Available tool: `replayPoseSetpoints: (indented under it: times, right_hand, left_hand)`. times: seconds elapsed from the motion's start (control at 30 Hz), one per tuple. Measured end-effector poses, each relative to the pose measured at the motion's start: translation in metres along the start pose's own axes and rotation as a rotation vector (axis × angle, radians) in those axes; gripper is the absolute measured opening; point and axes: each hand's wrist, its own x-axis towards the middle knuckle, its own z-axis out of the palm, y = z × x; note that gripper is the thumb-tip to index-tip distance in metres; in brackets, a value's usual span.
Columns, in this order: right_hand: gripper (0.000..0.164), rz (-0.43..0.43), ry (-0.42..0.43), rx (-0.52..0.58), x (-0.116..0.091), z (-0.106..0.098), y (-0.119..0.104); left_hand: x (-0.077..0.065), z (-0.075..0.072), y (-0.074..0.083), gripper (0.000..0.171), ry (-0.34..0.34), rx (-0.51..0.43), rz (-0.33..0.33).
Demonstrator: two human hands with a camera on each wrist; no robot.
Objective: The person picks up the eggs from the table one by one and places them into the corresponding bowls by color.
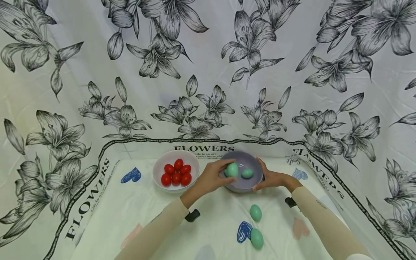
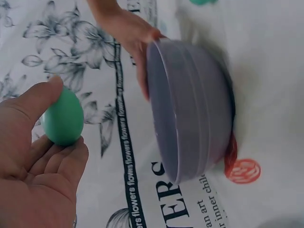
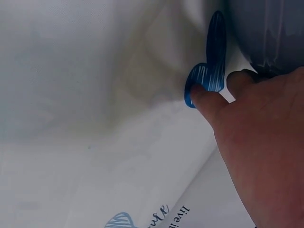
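Observation:
In the head view my left hand (image 1: 212, 176) pinches a green egg (image 1: 232, 170) between thumb and fingers, over the left part of a purple-grey bowl (image 1: 239, 187). The left wrist view shows that egg (image 2: 65, 117) held upright, apart from the bowl (image 2: 199, 109). Another green egg (image 1: 247, 173) lies inside the bowl, and a bit of green shows behind the held one. My right hand (image 1: 273, 177) holds the bowl's right side, fingers at the far rim and thumb toward the front. In the right wrist view the right hand (image 3: 266, 128) partly hides the bowl's side.
To the left stands a white bowl (image 1: 156, 173) with several small red tomato-like pieces (image 1: 176, 178). Two green eggs lie on the cloth in front, one farther egg (image 1: 255, 213) and one nearer egg (image 1: 256, 238). A flower-printed cloth (image 1: 201, 119) rises behind.

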Motion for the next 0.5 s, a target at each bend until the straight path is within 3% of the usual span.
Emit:
replayPoseSetpoints:
  times: [0.1,0.23,0.4,0.5]
  right_hand:
    - [0.146,0.002,-0.008,0.006,0.000,-0.001,0.001]
    - [0.145,0.012,-0.014,0.008,0.000,0.000,0.003]
    - [0.144,-0.014,-0.008,0.003,-0.001,0.002,0.003]
    - [0.144,-0.031,0.000,0.005,-0.002,0.001,0.002]
  left_hand:
    - [0.023,0.002,-0.010,0.066,-0.043,0.086,-0.040]
    - [0.046,0.014,-0.025,0.067,-0.119,0.195,-0.082]
    - [0.065,0.037,-0.037,0.064,-0.203,0.292,-0.077]
    - [0.073,0.051,-0.039,0.057,-0.265,0.360,-0.042]
